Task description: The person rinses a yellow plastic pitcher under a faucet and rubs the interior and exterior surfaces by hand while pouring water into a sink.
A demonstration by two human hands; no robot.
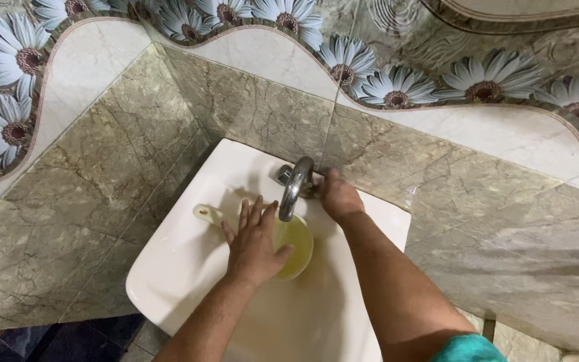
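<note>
White wall-hung basin (pixel 189 268) stood in corner of marbled beige tile. Curved metal tap (pixel 294 184) arched over yellow-green bowl (pixel 298 243) in basin. Left hand (pixel 254 240) lay spread across bowl's rim, fingers flat, thumb hooked over its edge. Right hand (pixel 338 196) gripped tap's base, just beside spout. Pale soap dish (pixel 206 214) moulded at basin's left. Daisy-patterned tile border (pixel 397 84) ran above. Teal sleeve (pixel 467 348) at lower edge.

No pkgs, labels, signs, screens.
</note>
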